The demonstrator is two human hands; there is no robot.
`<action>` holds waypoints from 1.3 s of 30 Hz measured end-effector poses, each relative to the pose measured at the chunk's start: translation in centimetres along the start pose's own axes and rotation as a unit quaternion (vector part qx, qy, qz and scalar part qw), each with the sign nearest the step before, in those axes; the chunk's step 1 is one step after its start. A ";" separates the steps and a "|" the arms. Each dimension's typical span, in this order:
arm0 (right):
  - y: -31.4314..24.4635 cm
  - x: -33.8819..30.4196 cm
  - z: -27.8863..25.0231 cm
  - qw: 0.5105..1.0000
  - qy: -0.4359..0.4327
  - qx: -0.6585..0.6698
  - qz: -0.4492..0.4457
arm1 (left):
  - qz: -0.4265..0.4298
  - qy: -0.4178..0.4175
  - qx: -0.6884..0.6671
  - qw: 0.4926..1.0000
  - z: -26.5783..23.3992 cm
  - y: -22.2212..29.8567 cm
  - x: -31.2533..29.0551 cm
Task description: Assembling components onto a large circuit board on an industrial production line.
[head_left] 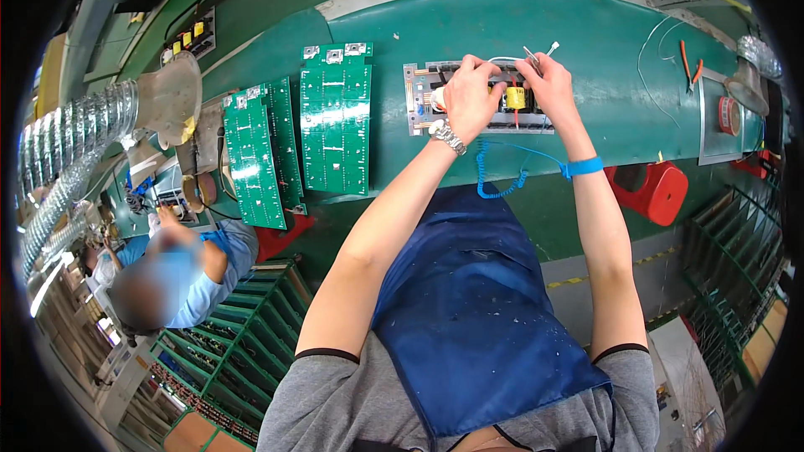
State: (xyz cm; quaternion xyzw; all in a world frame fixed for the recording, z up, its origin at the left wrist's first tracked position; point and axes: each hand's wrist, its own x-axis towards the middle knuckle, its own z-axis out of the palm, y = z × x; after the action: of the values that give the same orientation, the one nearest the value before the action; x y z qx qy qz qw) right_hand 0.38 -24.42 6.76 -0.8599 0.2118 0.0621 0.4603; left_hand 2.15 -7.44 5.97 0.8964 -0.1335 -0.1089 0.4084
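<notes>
A grey circuit board [419, 100] with black parts and a yellow cylindrical component [516, 98] lies on the green workbench [603, 75] in front of me. My left hand [469, 96] rests over the board's middle, fingers curled on it, with a metal watch on the wrist. My right hand [546, 84] is at the board's right part, pinching a thin metal tool [536, 55] whose tip points up and away. A blue wrist strap [584, 166] with a coiled blue cord [494, 180] is on my right wrist.
Two stacks of green circuit boards [335, 121] [255, 155] lie to the left on the bench. A person in blue sits at lower left by a silver duct [67, 151]. A red stool [657, 188], a tape roll [729, 115] and green racks [243, 343] are nearby.
</notes>
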 end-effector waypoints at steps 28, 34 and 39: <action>-2.1 0.2 1.1 0.973 -0.040 -0.140 -0.178 | -0.100 0.052 -0.150 0.982 1.4 0.1 0.1; -2.9 0.2 1.6 0.963 -0.012 -0.222 -0.151 | -0.077 0.042 -0.111 0.990 1.1 -0.5 -0.5; 0.0 0.7 1.6 0.954 -0.040 -0.266 -0.136 | -0.068 0.030 -0.117 0.990 0.9 -0.5 -0.5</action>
State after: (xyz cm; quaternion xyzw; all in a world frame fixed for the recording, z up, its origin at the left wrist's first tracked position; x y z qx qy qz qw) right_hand 1.19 -23.34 5.59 -0.9686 0.0502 0.0868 0.2275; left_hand 1.53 -7.58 5.07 0.8525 -0.0461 -0.1243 0.5057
